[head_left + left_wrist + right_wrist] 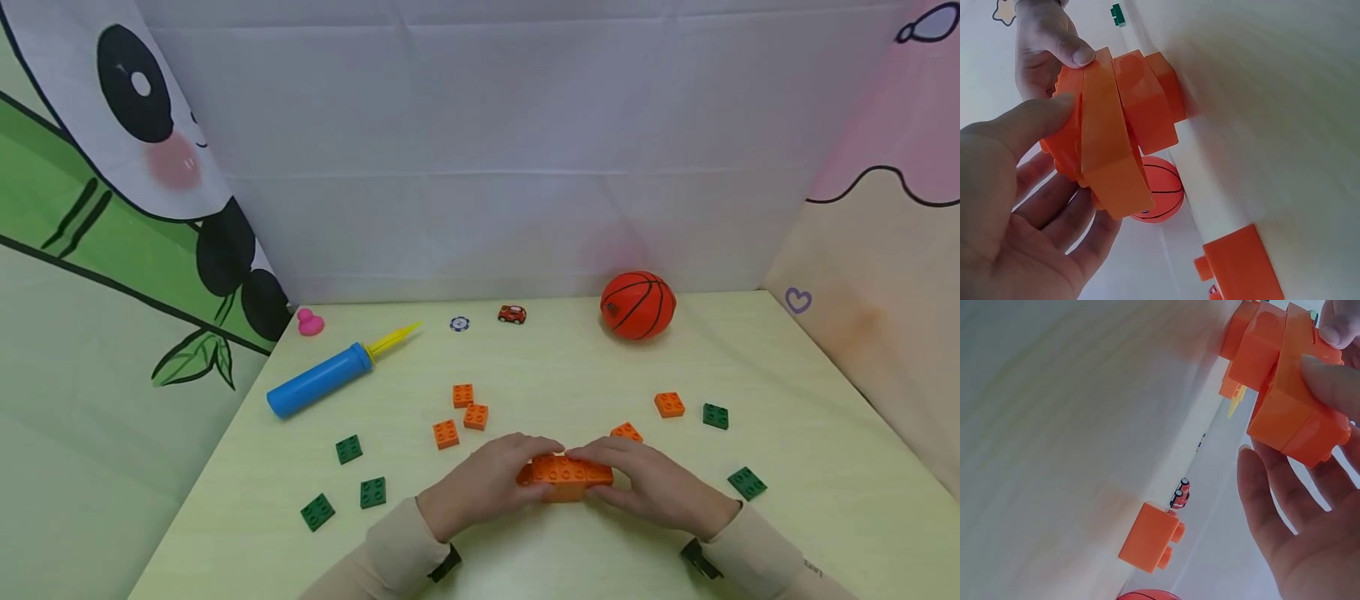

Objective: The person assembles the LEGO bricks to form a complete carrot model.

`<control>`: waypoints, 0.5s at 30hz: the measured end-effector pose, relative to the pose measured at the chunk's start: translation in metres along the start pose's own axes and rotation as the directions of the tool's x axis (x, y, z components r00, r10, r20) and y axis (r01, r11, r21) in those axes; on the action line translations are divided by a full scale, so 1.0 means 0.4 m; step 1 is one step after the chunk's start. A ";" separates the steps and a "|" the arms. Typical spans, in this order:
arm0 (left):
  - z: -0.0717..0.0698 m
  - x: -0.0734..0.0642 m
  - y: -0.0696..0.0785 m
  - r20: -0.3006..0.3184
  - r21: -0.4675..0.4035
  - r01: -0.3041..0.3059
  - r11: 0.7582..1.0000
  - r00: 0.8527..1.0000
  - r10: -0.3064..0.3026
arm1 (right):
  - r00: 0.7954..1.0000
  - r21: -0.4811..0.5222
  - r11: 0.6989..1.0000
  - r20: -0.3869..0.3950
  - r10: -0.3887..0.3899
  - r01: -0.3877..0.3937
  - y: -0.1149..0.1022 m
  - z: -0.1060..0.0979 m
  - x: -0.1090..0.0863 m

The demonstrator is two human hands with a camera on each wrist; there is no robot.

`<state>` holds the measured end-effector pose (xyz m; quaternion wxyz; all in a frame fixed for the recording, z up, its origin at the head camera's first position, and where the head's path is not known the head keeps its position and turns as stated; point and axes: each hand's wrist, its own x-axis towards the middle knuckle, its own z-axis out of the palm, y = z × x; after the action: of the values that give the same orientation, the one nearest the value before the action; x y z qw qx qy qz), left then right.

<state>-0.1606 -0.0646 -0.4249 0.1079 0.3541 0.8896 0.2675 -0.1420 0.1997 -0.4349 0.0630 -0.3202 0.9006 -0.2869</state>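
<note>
Lettering (813, 569) on the right sleeve (757, 550) is too small to read, as is a dark mark (612, 308) on the basketball (641, 306) at the far right. Along the near side of the table (247, 533), around its middle, an orange brick stack (564, 479) has its long axis running left to right, studs up. The left hand (495, 479) pinches its left end between thumb and fingers; the right hand (656, 487) pinches its right end likewise.
</note>
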 end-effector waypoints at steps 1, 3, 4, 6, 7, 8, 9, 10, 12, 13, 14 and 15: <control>0.000 0.001 0.000 0.000 -0.001 0.006 1.000 1.000 -0.006 | 1.000 0.001 1.000 -0.004 -0.006 0.006 0.000 -0.001 0.001; 0.000 0.005 0.000 -0.004 0.000 0.011 1.000 1.000 -0.011 | 1.000 -0.001 1.000 -0.012 -0.022 0.022 0.002 -0.003 0.002; 0.000 0.007 0.000 -0.007 -0.002 0.008 1.000 1.000 -0.008 | 0.999 0.001 1.000 -0.017 -0.031 0.031 0.002 -0.004 0.002; 0.000 0.011 0.000 -0.016 -0.007 -0.004 1.000 1.000 0.004 | 0.999 0.003 0.999 -0.024 -0.043 0.043 0.004 -0.005 0.003; 0.000 0.011 0.000 -0.019 -0.008 -0.010 1.000 1.000 0.010 | 0.999 0.004 0.999 -0.023 -0.046 0.046 0.005 -0.006 0.004; 0.000 0.012 0.001 -0.021 -0.010 -0.013 1.000 1.000 0.013 | 0.999 0.007 0.999 -0.020 -0.043 0.044 0.005 -0.006 0.004; 0.000 0.012 0.002 -0.021 -0.013 -0.016 1.000 1.000 0.016 | 0.999 0.011 0.999 -0.016 -0.041 0.041 0.005 -0.006 0.004; -0.001 0.012 0.003 -0.019 -0.017 -0.016 1.000 1.000 0.015 | 0.999 0.014 0.999 -0.010 -0.036 0.036 0.005 -0.005 0.004; -0.003 0.011 0.007 -0.014 -0.018 -0.011 1.000 1.000 0.011 | 1.000 0.016 0.999 0.001 -0.029 0.029 0.004 -0.004 0.003; -0.005 0.010 0.010 -0.010 -0.018 -0.007 1.000 1.000 0.007 | 1.000 0.014 1.000 0.006 -0.026 0.026 0.004 -0.003 0.003; -0.007 0.009 0.012 -0.008 -0.019 -0.003 1.000 1.000 0.003 | 1.000 0.011 1.000 0.008 -0.023 0.023 0.004 -0.002 0.003; -0.008 0.009 0.015 -0.005 -0.021 -0.001 1.000 1.000 0.001 | 1.000 0.010 1.000 0.009 -0.023 0.023 0.004 -0.001 0.003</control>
<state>-0.1610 -0.0600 -0.4190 0.1091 0.3525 0.8869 0.2780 -0.1440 0.2000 -0.4353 0.0654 -0.3317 0.8951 -0.2906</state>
